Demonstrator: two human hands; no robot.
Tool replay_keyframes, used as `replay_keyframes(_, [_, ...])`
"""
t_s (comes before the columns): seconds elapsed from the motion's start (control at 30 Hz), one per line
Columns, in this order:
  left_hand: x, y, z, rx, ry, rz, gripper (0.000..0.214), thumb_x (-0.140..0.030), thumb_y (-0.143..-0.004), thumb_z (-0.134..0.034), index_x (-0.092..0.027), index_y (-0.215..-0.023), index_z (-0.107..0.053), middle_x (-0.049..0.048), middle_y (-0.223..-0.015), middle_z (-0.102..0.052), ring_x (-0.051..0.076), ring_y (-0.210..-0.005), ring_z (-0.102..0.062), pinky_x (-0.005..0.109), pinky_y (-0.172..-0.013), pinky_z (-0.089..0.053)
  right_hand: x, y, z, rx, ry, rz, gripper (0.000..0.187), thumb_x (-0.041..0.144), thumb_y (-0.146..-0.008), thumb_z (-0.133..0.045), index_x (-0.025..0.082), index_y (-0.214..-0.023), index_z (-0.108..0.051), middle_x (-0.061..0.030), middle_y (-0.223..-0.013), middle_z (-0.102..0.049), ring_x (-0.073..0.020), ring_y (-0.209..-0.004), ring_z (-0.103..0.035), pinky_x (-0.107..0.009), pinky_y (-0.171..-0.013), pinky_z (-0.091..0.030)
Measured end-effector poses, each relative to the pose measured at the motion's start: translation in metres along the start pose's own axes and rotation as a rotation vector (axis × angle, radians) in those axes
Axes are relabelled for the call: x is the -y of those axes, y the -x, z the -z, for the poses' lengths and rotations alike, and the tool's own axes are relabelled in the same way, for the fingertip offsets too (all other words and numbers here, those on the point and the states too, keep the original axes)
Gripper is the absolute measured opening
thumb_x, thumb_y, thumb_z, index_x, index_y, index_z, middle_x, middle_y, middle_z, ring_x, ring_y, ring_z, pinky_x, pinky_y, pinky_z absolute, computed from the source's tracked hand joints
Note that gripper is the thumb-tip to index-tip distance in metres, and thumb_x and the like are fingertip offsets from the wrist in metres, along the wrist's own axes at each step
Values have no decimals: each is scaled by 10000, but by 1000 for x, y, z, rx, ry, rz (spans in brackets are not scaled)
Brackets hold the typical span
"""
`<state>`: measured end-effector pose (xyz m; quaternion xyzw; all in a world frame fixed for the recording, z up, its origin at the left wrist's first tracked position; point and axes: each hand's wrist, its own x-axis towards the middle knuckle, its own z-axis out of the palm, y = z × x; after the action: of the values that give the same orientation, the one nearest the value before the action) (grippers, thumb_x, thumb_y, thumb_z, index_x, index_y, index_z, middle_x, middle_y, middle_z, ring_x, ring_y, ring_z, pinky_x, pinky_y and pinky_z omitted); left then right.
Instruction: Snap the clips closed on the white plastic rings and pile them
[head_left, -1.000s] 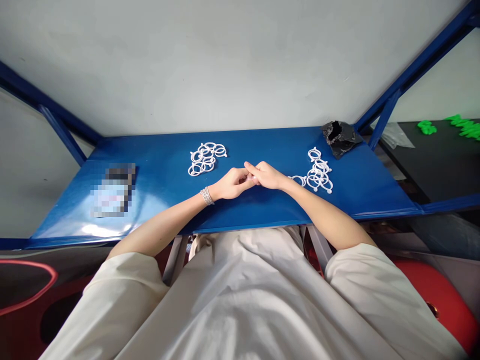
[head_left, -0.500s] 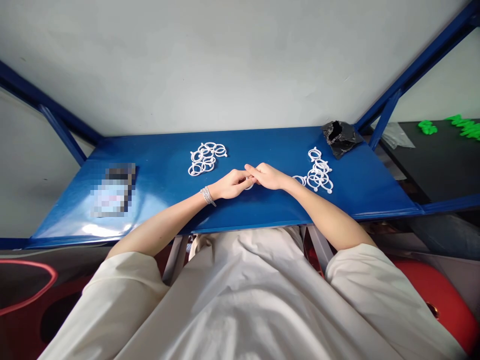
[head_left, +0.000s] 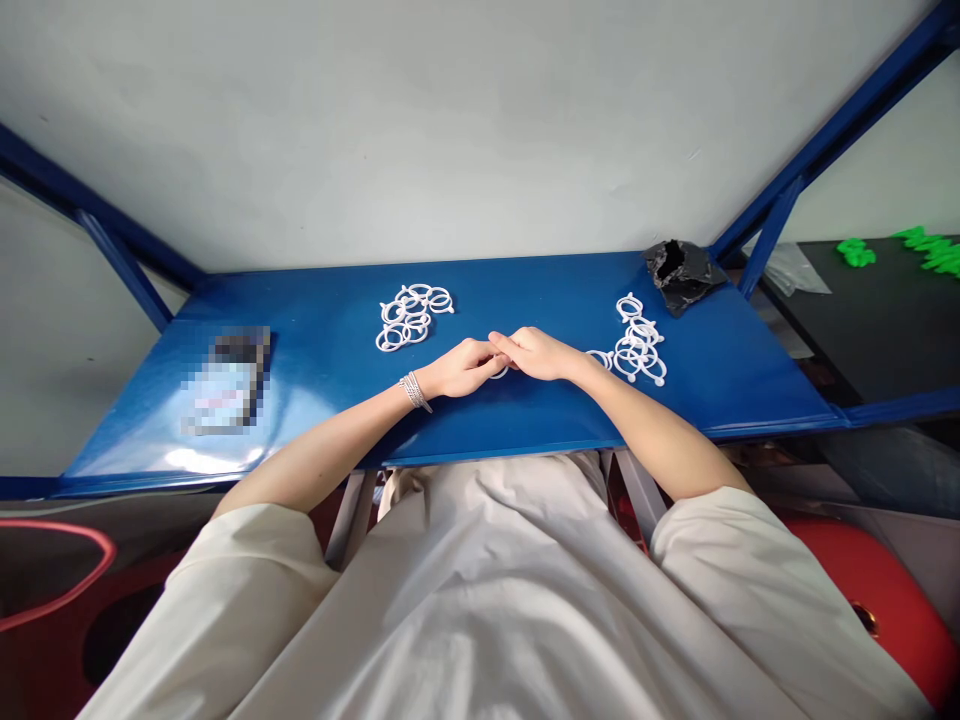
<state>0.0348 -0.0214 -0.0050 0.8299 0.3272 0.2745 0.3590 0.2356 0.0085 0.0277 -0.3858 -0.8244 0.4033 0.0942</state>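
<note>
The fingers (head_left: 486, 356) of the left hand (head_left: 463, 369) curl closed over a white plastic ring (head_left: 499, 374), mostly hidden, mid-frame. The fingertips (head_left: 501, 342) of the right hand (head_left: 537, 354) press against them; whether they grip the ring, I cannot tell. A left pile of rings (head_left: 411, 318) and a right pile of rings (head_left: 637, 345) lie on the blue metal table (head_left: 525, 420), with a black plastic bag (head_left: 679, 275) at its upper right.

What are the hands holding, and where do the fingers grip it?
A white plastic ring, held between the left hand and right hand; fingers hide its upper part.
</note>
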Motion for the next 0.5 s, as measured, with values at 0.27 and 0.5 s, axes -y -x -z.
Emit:
replay_keyframes(0.27, [1,0,4,36,-61,-33,484,-422,-1085,-437,-122,-983,-802,68,-840,-787,130,-689,-676,221,-724,-522,-4,0,0,22,1,67,821,829,-1027,-267,182,-633,-584,-72,-659,-658,-177,-648,-606,-309,-736,-426])
replay_keyframes(0.5, [2,0,4,59,-34,9,434,-328,-1065,-426,-136,-997,-810,78,-1044,-832,154,-866,-749,233,-872,-560,-3,0,0,24,-1,87,805,820,-1028,-293,186,-629,-588,-78,-688,-689,-176,-654,-620,-306,-747,-432])
